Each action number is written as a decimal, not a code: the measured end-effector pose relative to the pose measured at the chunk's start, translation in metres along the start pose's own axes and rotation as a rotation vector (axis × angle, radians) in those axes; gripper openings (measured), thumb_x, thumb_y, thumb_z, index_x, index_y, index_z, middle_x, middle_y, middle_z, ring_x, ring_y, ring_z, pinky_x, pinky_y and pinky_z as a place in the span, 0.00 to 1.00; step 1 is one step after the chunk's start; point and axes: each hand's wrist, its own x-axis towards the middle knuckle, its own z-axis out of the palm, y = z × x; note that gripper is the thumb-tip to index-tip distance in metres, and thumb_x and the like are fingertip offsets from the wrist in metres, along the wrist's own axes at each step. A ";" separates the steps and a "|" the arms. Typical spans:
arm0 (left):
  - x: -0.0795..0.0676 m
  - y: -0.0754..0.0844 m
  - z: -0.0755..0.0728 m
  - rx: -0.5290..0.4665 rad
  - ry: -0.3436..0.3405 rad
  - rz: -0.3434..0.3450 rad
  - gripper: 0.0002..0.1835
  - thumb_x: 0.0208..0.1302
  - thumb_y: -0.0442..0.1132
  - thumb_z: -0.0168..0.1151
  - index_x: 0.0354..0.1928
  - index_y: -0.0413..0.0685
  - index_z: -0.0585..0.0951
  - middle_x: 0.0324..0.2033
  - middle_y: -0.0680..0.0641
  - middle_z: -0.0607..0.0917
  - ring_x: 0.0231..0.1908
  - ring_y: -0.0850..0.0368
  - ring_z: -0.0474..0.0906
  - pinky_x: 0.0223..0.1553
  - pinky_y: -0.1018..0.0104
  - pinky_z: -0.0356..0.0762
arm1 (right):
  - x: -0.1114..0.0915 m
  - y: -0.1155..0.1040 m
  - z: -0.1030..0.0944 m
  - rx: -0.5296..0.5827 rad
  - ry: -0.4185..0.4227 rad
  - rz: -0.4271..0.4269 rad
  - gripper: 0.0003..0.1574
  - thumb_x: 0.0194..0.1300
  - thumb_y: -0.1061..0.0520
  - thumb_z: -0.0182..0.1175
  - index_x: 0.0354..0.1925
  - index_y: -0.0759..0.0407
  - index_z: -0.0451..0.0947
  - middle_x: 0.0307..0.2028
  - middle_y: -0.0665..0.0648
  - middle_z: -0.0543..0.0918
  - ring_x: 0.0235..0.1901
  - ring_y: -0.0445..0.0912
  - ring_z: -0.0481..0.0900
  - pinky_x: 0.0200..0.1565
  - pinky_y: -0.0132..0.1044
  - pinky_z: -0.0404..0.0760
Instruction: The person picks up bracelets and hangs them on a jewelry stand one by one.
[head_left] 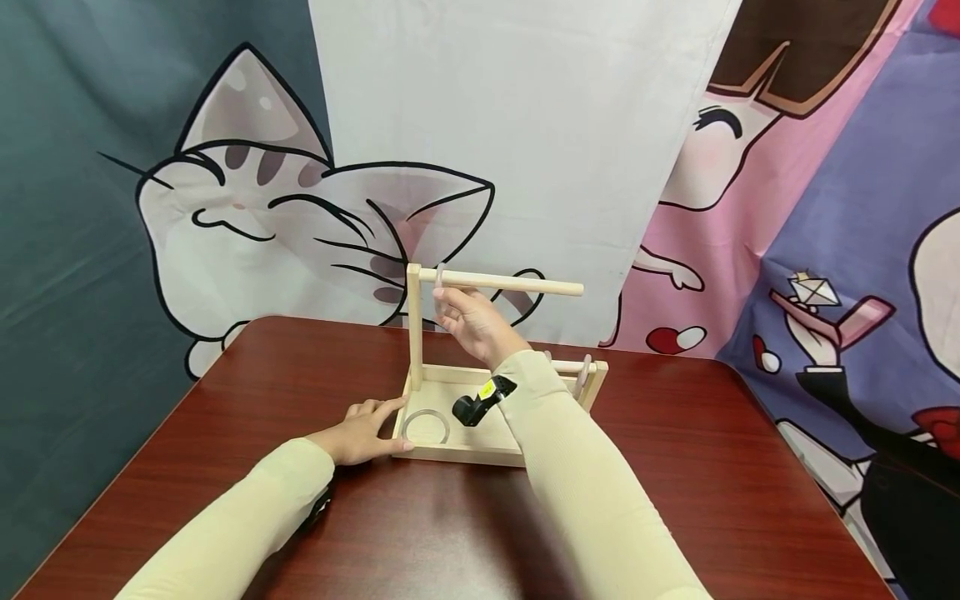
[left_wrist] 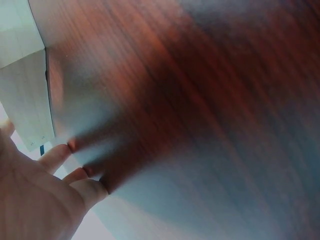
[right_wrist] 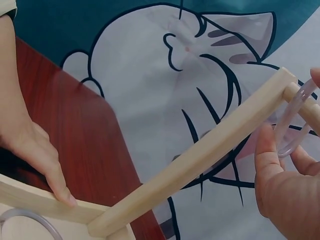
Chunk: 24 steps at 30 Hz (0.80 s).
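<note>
A pale wooden rack has an upright post (head_left: pixel 415 333), a long upper bar (head_left: pixel 525 284) and a shallow tray base (head_left: pixel 465 454). My right hand (head_left: pixel 480 327) pinches a translucent ring (right_wrist: pixel 295 120) between thumb and fingers. That ring encircles the upper bar close to the post. My left hand (head_left: pixel 362 433) rests at the tray's left end with fingers spread, touching the tray's side and the table. Inside the tray near this hand lies another ring (head_left: pixel 405 427). Further rings, including one ring (head_left: pixel 582 377), hang on a lower bar at the right, partly hidden by my right arm.
The rack stands on a dark red-brown wooden table (head_left: pixel 300 379). Behind the table hangs a printed cloth (head_left: pixel 555 108) with cartoon figures. A black wrist camera (head_left: pixel 480 402) on my right wrist is above the tray.
</note>
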 end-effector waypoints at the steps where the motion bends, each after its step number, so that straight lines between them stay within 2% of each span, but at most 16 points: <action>1: 0.000 0.000 0.000 -0.002 -0.001 0.003 0.47 0.59 0.64 0.61 0.74 0.51 0.57 0.64 0.30 0.62 0.64 0.27 0.53 0.58 0.33 0.60 | 0.000 0.000 0.001 -0.004 0.000 0.000 0.08 0.65 0.65 0.56 0.39 0.52 0.71 0.36 0.49 0.74 0.36 0.41 0.73 0.48 0.36 0.71; 9: 0.001 -0.001 0.001 -0.002 0.002 0.027 0.48 0.58 0.67 0.60 0.73 0.50 0.57 0.63 0.28 0.62 0.63 0.26 0.53 0.58 0.33 0.59 | 0.004 0.002 0.006 -0.017 -0.006 -0.002 0.08 0.65 0.65 0.55 0.40 0.53 0.70 0.42 0.52 0.73 0.39 0.42 0.73 0.60 0.44 0.65; 15: 0.001 -0.002 0.001 0.000 0.005 0.010 0.47 0.58 0.66 0.61 0.74 0.51 0.57 0.63 0.30 0.62 0.63 0.28 0.53 0.58 0.33 0.60 | 0.005 0.003 0.009 -0.009 -0.007 -0.006 0.09 0.65 0.65 0.54 0.41 0.53 0.69 0.40 0.51 0.75 0.39 0.42 0.73 0.63 0.47 0.63; 19: 0.002 -0.002 0.001 0.005 0.007 0.007 0.47 0.58 0.65 0.61 0.74 0.51 0.58 0.63 0.30 0.63 0.63 0.28 0.54 0.58 0.34 0.60 | 0.005 0.005 0.009 -0.008 -0.010 -0.005 0.09 0.64 0.66 0.54 0.40 0.52 0.70 0.41 0.51 0.75 0.44 0.44 0.72 0.66 0.50 0.60; 24: 0.001 -0.001 0.000 0.000 0.011 0.007 0.46 0.58 0.64 0.62 0.73 0.51 0.58 0.63 0.30 0.63 0.63 0.28 0.54 0.59 0.34 0.60 | 0.006 0.006 0.008 -0.017 -0.023 -0.002 0.11 0.65 0.66 0.54 0.42 0.52 0.69 0.47 0.52 0.73 0.51 0.46 0.70 0.67 0.51 0.59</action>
